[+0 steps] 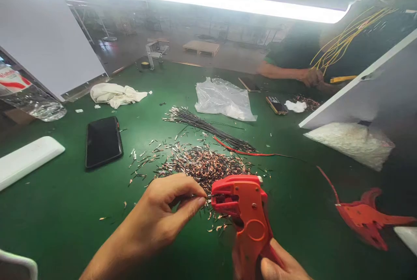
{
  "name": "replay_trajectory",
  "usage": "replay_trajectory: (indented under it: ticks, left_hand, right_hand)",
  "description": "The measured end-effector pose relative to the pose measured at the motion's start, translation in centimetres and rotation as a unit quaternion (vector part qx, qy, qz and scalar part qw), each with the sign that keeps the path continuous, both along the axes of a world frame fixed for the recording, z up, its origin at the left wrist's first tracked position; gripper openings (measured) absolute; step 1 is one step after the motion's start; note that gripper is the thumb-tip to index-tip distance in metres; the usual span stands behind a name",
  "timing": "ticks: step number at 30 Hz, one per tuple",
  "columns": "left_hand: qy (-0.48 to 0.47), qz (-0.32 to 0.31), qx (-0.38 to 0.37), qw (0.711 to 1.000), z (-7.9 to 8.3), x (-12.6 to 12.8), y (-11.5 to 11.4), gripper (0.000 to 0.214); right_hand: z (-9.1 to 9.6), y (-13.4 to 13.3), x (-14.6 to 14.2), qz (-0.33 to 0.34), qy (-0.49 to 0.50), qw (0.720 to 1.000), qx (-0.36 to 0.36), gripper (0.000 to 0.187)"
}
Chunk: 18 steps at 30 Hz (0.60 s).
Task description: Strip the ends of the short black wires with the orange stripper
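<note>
My left hand (174,208) pinches something thin between thumb and forefinger, right at the jaws of a red wire stripper (252,219). It looks like the end of a short black wire (209,196), mostly hidden by the fingertips and jaws. Wrapped round the stripper's handles is my right hand (280,260), only partly in view at the bottom edge. Under and beyond both hands spreads a heap of short black and copper wire scraps (205,165). Behind the heap lies a bundle of long black wires (208,128), with a red strip (241,153) beside it.
On the green table (65,219) lie a black phone (104,142), a white cloth (115,94) and a clear plastic bag (224,99). A second red tool (366,217) is at right, near a bag of pale pieces (353,143). Across the table, a person's hand (312,78) holds yellow wires (348,38).
</note>
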<state>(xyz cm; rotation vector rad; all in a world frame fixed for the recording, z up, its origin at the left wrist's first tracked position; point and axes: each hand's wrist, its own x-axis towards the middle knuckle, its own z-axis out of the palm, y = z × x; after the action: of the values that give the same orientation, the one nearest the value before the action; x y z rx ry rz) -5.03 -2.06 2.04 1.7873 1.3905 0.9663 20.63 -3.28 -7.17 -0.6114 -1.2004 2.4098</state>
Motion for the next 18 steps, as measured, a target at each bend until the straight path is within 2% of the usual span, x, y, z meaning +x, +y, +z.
replay_trajectory:
  ticks: [10,18]
  left_hand:
    - [0.043,-0.013,0.012,0.999,-0.1,-0.1,0.4,0.021]
    - [0.030,0.023,0.041,0.998,-0.7,-0.4,0.5,0.025]
  right_hand:
    - [-1.0,0.4,-0.8,0.002,0.065,0.998,-0.017,0.051]
    - [-0.7,0.8,-1.1,0.005,0.073,0.997,0.015,0.047]
